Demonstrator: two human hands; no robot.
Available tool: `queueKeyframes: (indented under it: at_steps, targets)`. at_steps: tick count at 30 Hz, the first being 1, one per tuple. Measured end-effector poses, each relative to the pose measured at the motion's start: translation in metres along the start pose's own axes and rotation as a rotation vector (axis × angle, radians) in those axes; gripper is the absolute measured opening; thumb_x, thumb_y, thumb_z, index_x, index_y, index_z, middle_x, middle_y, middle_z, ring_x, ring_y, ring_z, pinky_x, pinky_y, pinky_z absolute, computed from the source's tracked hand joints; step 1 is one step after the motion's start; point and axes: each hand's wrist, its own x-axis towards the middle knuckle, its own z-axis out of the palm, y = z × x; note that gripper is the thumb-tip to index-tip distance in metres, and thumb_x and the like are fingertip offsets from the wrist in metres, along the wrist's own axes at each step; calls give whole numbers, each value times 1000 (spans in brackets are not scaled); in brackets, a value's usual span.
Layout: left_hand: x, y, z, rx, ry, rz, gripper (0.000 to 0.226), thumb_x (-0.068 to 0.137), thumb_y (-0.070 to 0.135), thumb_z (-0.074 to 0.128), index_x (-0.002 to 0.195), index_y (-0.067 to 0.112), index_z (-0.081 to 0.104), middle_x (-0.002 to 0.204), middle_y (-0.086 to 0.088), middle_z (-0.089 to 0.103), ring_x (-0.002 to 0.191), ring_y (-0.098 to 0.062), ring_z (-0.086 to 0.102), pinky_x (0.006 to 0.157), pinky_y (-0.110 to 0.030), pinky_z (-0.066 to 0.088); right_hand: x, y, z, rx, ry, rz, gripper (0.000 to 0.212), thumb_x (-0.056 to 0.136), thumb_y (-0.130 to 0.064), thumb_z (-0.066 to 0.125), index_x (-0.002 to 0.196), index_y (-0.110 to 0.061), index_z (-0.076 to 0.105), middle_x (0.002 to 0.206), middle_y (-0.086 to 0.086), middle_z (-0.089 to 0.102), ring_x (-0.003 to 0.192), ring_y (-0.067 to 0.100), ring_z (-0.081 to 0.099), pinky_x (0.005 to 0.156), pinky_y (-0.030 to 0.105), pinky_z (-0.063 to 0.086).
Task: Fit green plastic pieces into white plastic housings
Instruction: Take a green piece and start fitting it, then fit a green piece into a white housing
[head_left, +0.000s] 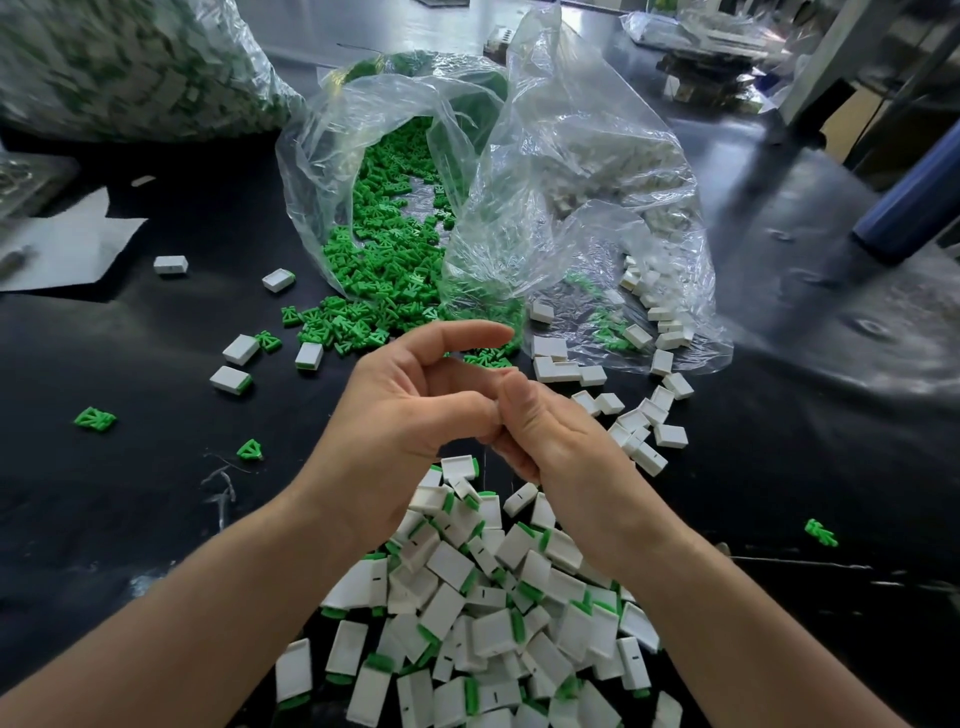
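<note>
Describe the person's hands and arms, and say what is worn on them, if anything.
Nothing is worn. The left hand and right hand have no gloves, and no ring shows on the visible fingers. The left forearm and right forearm are uncovered down to the frame's edge: no sleeve, watch or wristband is in view.

Lit evenly and fairly brightly from above, with a cool cast. Pale glare across the dark worktop (810, 332) at upper right and on the creases of the clear bag (571, 171). Soft, faint shadows only. Crisp at the centre, down to single green pieces (384, 270); smeared at upper left over the filled bag (119, 67) (motion blur, by the look). Bowed toward the edges.
</note>
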Motion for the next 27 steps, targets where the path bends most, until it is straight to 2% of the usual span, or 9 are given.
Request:
queueKeyframes:
  at_steps: [2,5,8,10,13,19,21,24,27]
  targets:
    - [-1,1,0,2,3,-5,41,60,-11,56,98,4,61,65,-12,70,52,-21,64,48,-23,51,0,0,0,4,-13,-6,67,80,-52,27,115,-5,59,105,8,64,94,13,58,84,26,46]
    - [0,1,-1,-6,-5,-19,44,60,-10,55,101,5,61,60,-11,66,46,-24,60,48,-29,52,-2,-1,-1,74,-20,-1,62,80,-52,29,100,-3,63,65,-20,56,59,-4,46,60,10,38]
    - [1,1,-4,22,10,-49,46,60,-6,59,104,7,62,66,-13,67,56,-31,55,54,-39,55,-2,-4,-3,132,-17,13,55,79,-55,28,73,-11,60,48,-18,48,47,-3,38,48,7,32]
    - [2,1,-6,58,16,-69,48,59,-3,64,105,11,62,72,-12,70,59,-31,54,58,-41,54,-1,-4,-6,141,-34,35,66,76,-62,25,74,-8,63,48,-14,48,47,0,38,47,9,32]
    - [3,1,-5,68,18,-74,56,53,-1,75,105,13,61,72,-7,72,61,-27,58,61,-33,56,1,-5,-12,56,-6,58,71,69,-69,22,64,-12,63,46,-10,48,45,2,40,46,10,33]
    - [7,2,-11,114,82,-81,44,50,13,69,94,17,65,71,-4,72,66,-14,68,64,-23,56,8,1,-32,-216,260,30,54,74,-65,37,61,-18,61,46,-11,50,49,1,45,58,29,37]
    - [6,4,-12,159,42,-86,43,48,14,71,90,16,67,71,-5,73,64,-14,68,61,-22,56,13,7,-42,-307,383,7,45,85,-51,48,65,-13,61,49,-9,51,54,8,47,60,34,40]
    - [3,8,-12,249,-141,-146,40,48,4,82,86,13,72,72,-10,73,65,-16,69,59,-21,55,20,16,-60,-406,543,11,34,90,-38,52,70,-12,61,57,-6,55,59,12,50,64,33,42]
    - [0,7,-9,318,-235,-199,37,51,16,86,86,16,72,76,-12,73,68,-16,69,62,-19,53,24,22,-74,-452,589,25,21,90,-33,55,76,-19,61,71,-2,62,74,18,59,73,34,48]
